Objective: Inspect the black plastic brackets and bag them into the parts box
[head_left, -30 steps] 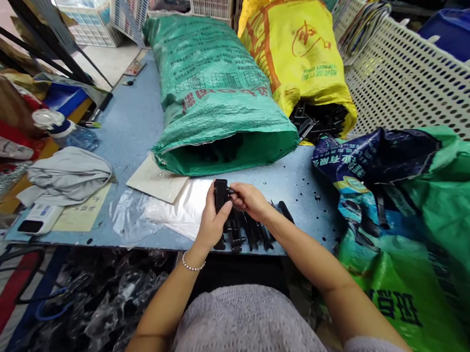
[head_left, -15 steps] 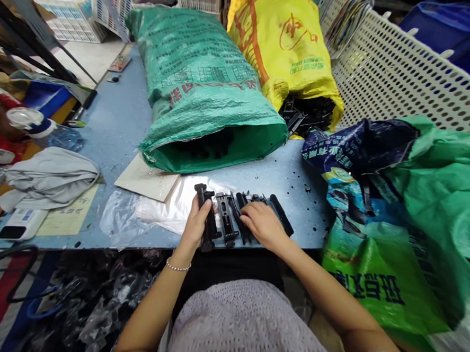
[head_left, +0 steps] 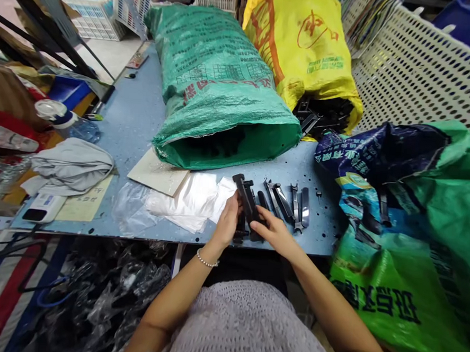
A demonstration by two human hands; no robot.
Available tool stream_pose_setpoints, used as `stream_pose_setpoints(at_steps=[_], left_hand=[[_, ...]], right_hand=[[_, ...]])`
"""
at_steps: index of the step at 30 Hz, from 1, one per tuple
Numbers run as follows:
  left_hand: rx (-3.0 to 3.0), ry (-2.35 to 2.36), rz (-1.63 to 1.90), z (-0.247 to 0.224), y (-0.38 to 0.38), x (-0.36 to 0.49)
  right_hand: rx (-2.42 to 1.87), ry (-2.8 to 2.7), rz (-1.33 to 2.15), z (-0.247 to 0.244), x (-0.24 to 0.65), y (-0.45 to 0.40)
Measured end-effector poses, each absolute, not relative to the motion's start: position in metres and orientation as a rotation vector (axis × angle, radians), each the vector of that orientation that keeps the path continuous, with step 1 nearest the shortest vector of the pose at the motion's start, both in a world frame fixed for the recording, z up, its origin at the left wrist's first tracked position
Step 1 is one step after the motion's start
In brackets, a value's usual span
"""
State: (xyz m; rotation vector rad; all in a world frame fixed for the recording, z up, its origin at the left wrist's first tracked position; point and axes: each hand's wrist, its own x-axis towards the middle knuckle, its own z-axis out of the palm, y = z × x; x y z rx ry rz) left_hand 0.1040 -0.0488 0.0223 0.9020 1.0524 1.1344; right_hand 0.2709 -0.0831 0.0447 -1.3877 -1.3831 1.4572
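Black plastic parts (head_left: pixel 248 200) are held together between my two hands near the table's front edge. My left hand (head_left: pixel 227 218) is closed round their left side, a beaded bracelet on its wrist. My right hand (head_left: pixel 273 230) grips their lower right side, thumb and fingers against the black plastic. How many pieces I hold is unclear. Just to the right, several loose black parts (head_left: pixel 284 203) lie side by side on the blue table (head_left: pixel 127 111). Clear plastic bags (head_left: pixel 189 200) lie flat left of my hands.
Behind stand a green sack (head_left: pixel 224 90), open towards me, and a yellow sack (head_left: pixel 314 53) of black parts. More sacks (head_left: pixel 397 260) fill the right side, below a white basket (head_left: pixel 424 71). A grey cloth (head_left: pixel 72 163), phone-like device and bottle (head_left: pixel 69 120) sit left.
My right hand has moved from the row of parts to the piece in my left hand. The parts left in the row now lie farther apart. The view has shifted slightly.
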Motion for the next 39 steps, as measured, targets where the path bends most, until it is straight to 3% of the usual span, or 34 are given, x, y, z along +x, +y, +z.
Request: stream_pose_setpoints(at_steps=[4,8,19,23,28,35,39], left_hand=[[1.526,1.482,1.117,-0.003,-0.046,0.054],[1.739,1.796,1.006,-0.021,-0.034,0.012],[1.102,1.518,1.065,-0.006,-0.012,-0.051],[1.423,1.562,1.129,-0.001,-0.021,-0.05],[1.996,1.664,0.905,0.004,-0.016,-0.055],[2.055,1.744,0.875,0.018,0.001,-0.072],[1.946,1.602,0.853,0.01,0.004,-0.084]], right_hand=[[-1.334,-1.005,1.589,0.04,0.282,-0.077],[-1.209,-0.86,1.712,0.046,0.267,-0.073],[-0.835,-0.351,2.177,0.048,0.171,-0.027],[-0.869,-0.211,2.155,0.027,0.137,-0.016],[-0.93,-0.258,2.065,0.012,0.12,-0.012],[-1.001,-0.294,1.975,0.017,0.128,-0.023],[-0.884,-0.265,2.206,0.022,0.144,-0.05]])
